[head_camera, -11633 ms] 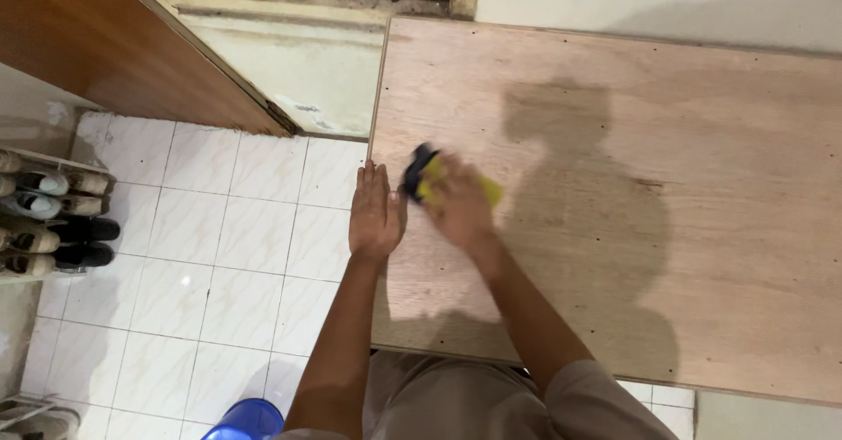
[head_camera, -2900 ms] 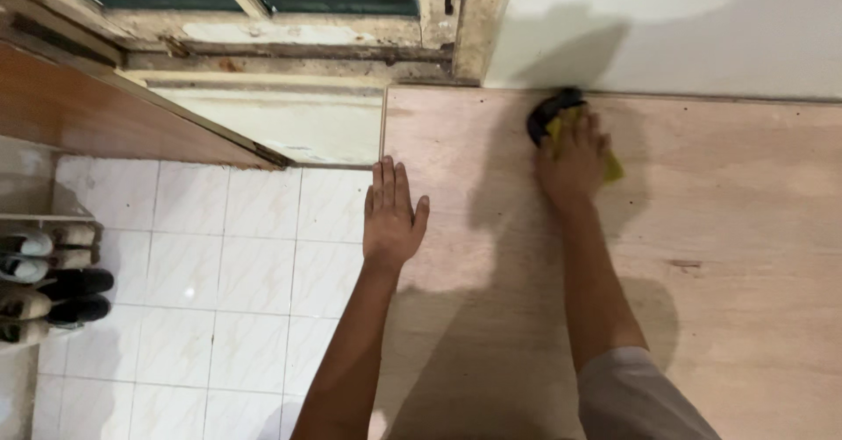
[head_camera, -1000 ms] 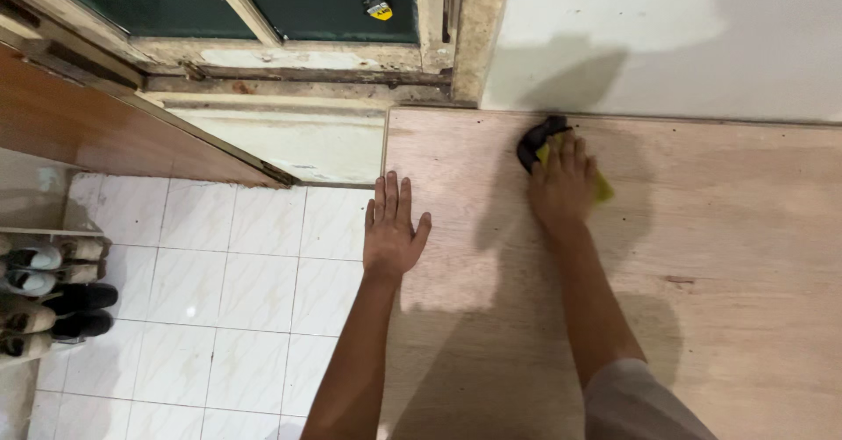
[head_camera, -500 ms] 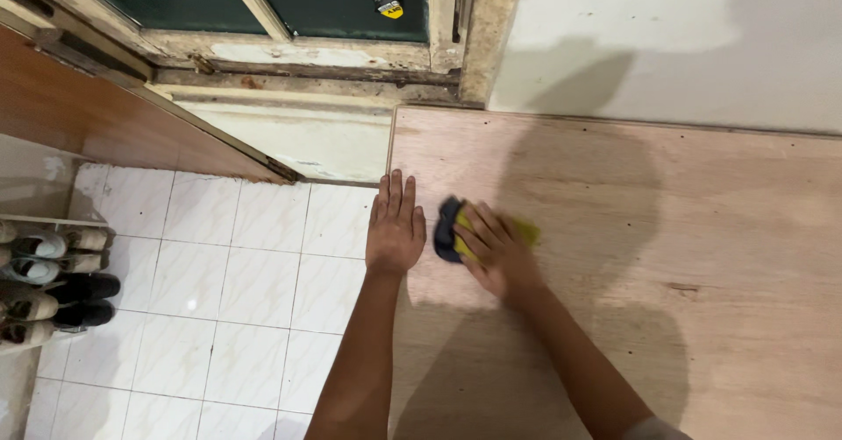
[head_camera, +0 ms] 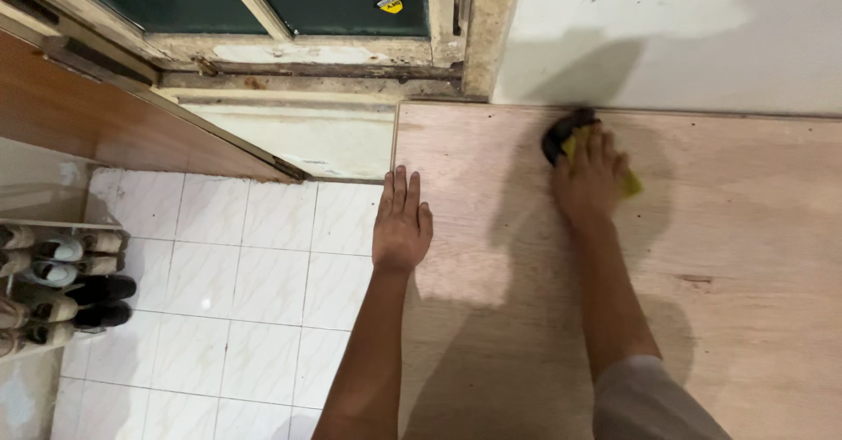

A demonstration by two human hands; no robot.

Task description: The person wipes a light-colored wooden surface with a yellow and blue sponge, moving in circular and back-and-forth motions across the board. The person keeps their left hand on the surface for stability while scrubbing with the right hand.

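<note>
A plywood tabletop fills the right half of the frame, against a white wall. White floor tiles lie lower left, with a shoe rack at the left edge. The left hand rests flat, fingers together, on the board's left edge. The right hand, at upper centre, presses down on a yellow and black cloth by the wall.

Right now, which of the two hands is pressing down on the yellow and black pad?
The right hand, far out by the wall, covers the pad; the left hand lies flat and empty at the plywood board's edge.
</note>
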